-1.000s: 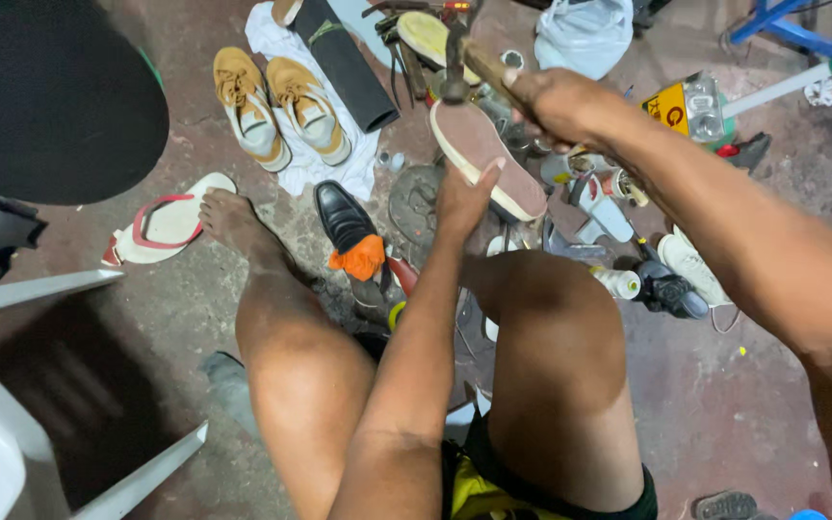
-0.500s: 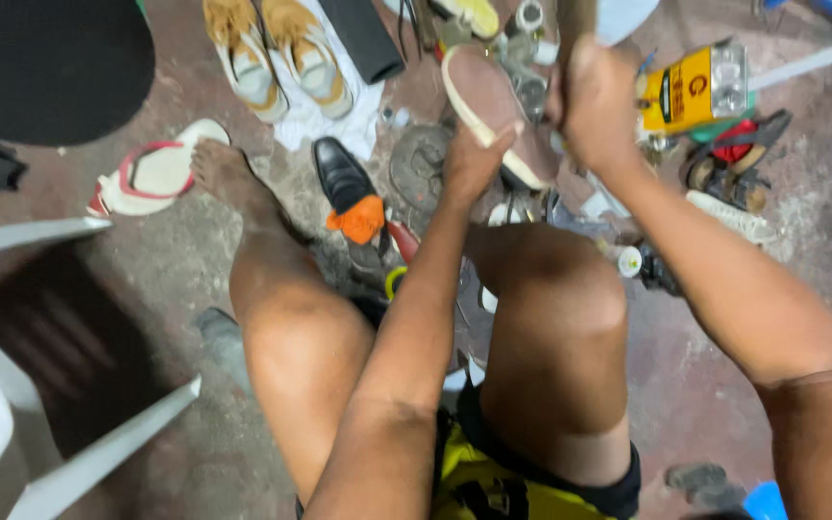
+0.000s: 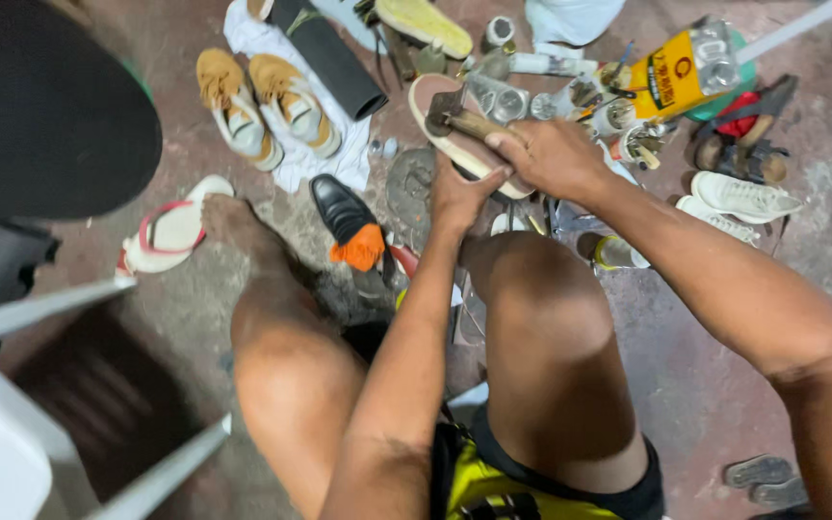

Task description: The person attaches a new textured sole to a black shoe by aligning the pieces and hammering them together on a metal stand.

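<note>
The left hand (image 3: 456, 193) pinches the near edge of an upturned shoe sole (image 3: 464, 143) above the right knee, steadying it, while the right hand (image 3: 551, 154), fingers wrapped tight, presses a hammer (image 3: 455, 116) on it.

Even, fairly bright overhead light, soft shadows under the legs, sharp centre, slight wide-angle stretch and blur at edges

Cluttered ahead — bottles (image 3: 618, 252), shoes (image 3: 739, 195).
</note>
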